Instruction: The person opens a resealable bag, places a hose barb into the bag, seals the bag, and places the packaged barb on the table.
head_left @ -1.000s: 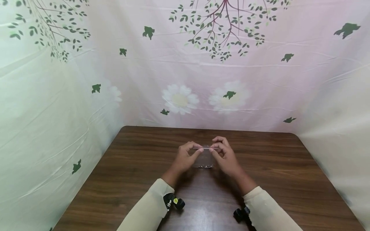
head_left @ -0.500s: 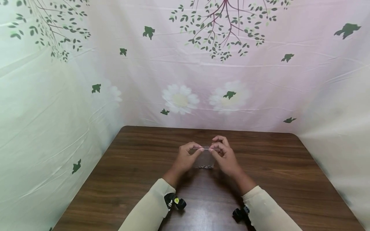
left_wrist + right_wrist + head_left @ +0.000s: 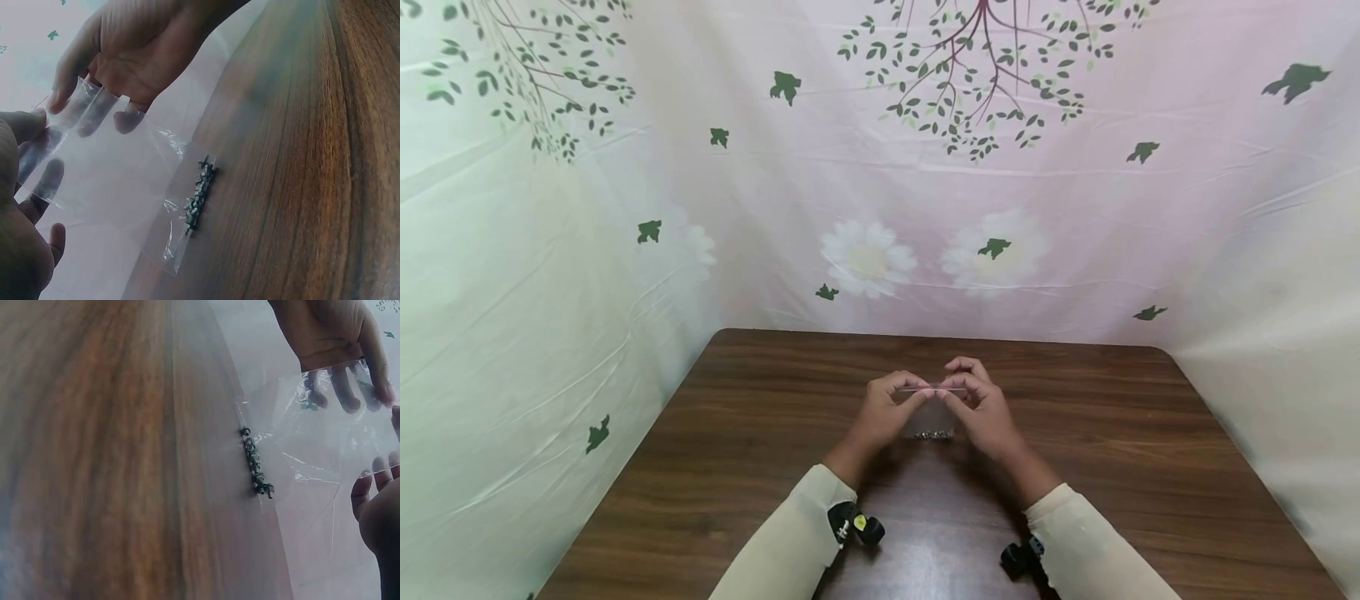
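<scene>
A small clear plastic zip bag (image 3: 929,417) hangs upright between both hands above the table. My left hand (image 3: 880,410) pinches its top edge between thumb and fingers on the left. On the right, my right hand (image 3: 988,414) pinches the same edge, thumb tips almost meeting. Several small dark metal screws (image 3: 199,197) lie gathered in a row along the bag's bottom; the same screws (image 3: 253,464) show through the plastic in the right wrist view. Behind the film, fingers of both hands are visible in the wrist views.
A brown wood-grain table (image 3: 760,467) spans beneath the hands. Behind it and at both sides hangs a pale curtain (image 3: 865,167) printed with leaves, birds and flowers. Black wrist cameras, left (image 3: 868,529) and right (image 3: 1015,561), sit on the cream sleeves.
Both hands' pinching fingertips have drawn slightly closer together along the bag's top edge, the right hand shifting a little leftward. The bag stays held in place.
</scene>
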`<state>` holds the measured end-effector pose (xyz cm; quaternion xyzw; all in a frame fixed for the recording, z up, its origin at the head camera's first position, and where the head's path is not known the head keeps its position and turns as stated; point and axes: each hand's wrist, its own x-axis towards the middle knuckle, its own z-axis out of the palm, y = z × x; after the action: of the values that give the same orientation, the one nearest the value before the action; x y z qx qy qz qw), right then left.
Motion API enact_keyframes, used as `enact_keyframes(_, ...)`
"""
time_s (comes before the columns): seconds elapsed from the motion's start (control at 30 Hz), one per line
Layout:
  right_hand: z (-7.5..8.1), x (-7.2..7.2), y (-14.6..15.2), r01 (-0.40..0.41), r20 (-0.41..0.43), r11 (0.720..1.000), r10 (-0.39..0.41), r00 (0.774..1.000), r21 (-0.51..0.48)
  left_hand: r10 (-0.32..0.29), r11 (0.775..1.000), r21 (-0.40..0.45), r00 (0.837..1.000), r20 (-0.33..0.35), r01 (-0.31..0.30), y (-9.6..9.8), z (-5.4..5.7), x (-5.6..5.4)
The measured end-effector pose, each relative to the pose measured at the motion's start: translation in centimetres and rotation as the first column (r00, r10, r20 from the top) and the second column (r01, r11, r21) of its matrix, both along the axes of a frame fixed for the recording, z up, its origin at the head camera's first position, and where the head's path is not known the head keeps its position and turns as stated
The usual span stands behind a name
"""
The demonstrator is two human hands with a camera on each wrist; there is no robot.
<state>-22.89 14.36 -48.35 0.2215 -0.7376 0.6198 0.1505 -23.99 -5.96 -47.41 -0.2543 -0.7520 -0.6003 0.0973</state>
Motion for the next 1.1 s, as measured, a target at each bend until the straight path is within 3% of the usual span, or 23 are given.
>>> enact_keyframes(0.37,-0.1,0.1,-0.1,-0.008,0.003,1.0,0.008,1.0,-0.008,-0.009,1.0,-0.01,0.999,-0.043,0.009,0.0,-0.2,-0.1)
enact_keyframes(0.63,-0.3,0.2,1.7,-0.004,0.063,0.998,0.0,0.998,0.061,0.012,1.0,-0.021,0.999,0.034,-0.011,-1.4,-1.0,-0.2)
enact_keyframes(1.1,-1.1,0.3,3.1,-0.021,0.208,0.972,-0.029,0.978,0.236,0.043,0.988,-0.15,0.989,0.144,-0.021,-3.1,-2.5,0.4)
